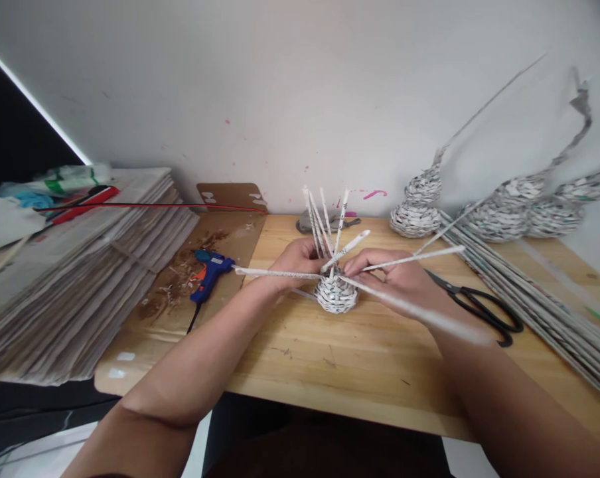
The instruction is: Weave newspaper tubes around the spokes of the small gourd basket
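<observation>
A small round basket woven from rolled newspaper (336, 296) stands on the wooden table between my hands. Several paper tubes (340, 216) rise from its top, and others stick out sideways to the left and right. My left hand (300, 262) is curled around the far left side of the basket's top, its fingertips partly hidden behind the tubes. On the right side, my right hand (387, 269) pinches a paper tube (414, 257) close to the basket's rim. One tube crossing in front of the right hand is blurred.
Newspaper stacks (81, 265) fill the left side. A blue glue gun (210, 275) lies on cardboard (180, 292). Black scissors (484, 305) and a bundle of paper tubes (533, 305) are on the right. Woven gourd shapes (415, 206) stand against the wall.
</observation>
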Motion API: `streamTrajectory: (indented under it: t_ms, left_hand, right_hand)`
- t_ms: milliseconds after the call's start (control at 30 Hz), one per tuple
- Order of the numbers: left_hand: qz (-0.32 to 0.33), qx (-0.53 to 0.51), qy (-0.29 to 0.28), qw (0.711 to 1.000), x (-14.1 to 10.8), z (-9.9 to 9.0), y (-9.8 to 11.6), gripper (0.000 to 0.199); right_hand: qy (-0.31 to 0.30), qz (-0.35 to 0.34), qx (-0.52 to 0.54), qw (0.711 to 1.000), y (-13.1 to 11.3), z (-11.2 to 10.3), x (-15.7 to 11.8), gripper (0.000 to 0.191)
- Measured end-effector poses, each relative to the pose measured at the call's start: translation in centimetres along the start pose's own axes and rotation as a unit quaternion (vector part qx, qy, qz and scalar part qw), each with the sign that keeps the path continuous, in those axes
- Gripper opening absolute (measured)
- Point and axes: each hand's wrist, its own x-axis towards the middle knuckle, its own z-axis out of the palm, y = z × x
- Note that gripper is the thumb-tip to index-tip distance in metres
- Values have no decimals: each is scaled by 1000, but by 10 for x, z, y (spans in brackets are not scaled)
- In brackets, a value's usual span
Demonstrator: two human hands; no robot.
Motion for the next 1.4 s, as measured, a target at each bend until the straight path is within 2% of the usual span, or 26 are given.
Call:
streamTrajectory:
  t_ms: [100,200,267,367,467,567,800,900,1033,1133,1267,1400]
  left_hand:
    - [23,36,-3,999,-1,-2,-2,16]
    - [40,72,-12,997,-2,-3,-5,13]
    - [53,87,-19,995,-1,-4,-5,13]
    - [60,94,-18,994,-1,-5,-4,13]
    - [55,99,-18,993,-1,-4,-3,14]
    - [53,76,-31,995,-2,-3,-5,15]
    - [55,58,-63,995,-2,-2,-4,26]
    - [47,52,-78,994,-3,-1,-2,30]
    - [63,84,-61,993,-5,-1,0,23]
    - [73,107,-42,991,-5,-3,-3,18]
    - [58,75,-68,993,-4,-4,-9,24]
    - [57,39,-80,994,-3,-4,-8,29]
  right_hand:
    - [-23,-42,-93,995,-4,-7,-1,21]
    - [-77,-44,-105,990,-10,-14,0,28]
    - [-108,-1,-77,991,-12,-17,1,28]
    - [-76,94,-40,992,-11,-17,4,20]
    - [-74,129,-45,988,-8,-12,7,17]
    - [-96,116,-59,987,-5,-5,7,16]
    - [-43,0,-156,987,-7,4,2,19]
    - [-33,14,-139,990,-9,2,1,14]
    - [-65,47,-80,994,-10,-5,1,12]
    - [-85,42,-86,992,-8,-5,2,14]
    - [-60,33,-97,993,-7,2,2,14]
    - [-51,-16,-149,987,-7,9,2,20]
